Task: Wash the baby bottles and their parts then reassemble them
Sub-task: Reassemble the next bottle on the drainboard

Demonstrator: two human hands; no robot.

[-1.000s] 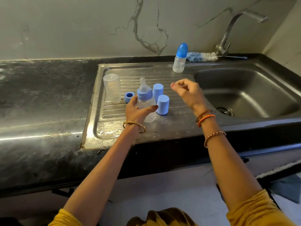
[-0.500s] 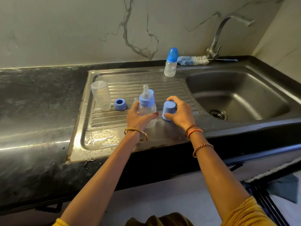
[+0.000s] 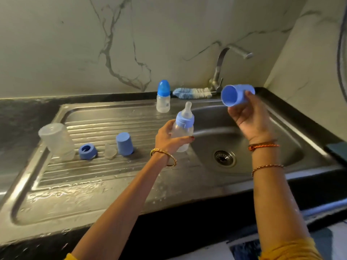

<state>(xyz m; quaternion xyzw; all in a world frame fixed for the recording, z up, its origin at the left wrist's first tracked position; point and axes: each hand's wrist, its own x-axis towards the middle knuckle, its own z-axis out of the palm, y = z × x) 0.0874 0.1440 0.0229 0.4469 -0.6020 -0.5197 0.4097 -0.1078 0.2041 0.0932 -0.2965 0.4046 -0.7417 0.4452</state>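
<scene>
Here, over a stainless steel sink (image 3: 293, 147), the left hand (image 3: 167, 139) grips a clear plastic baby bottle (image 3: 183, 131) fitted with a blue collar and silicone teat, held at the basin's left edge. The right hand (image 3: 247, 117) grasps one light blue cap (image 3: 237, 94) above the basin, its open mouth facing the camera. Left of the basin, on the ribbed drainboard, stand a second blue cap (image 3: 124, 144), one loose clear teat (image 3: 110, 152), one blue screw ring (image 3: 87, 151) and one upturned clear bottle body (image 3: 57, 141). Behind, one fully assembled bottle (image 3: 163, 96) stands beside one blue-and-white bottle brush (image 3: 191, 92).
</scene>
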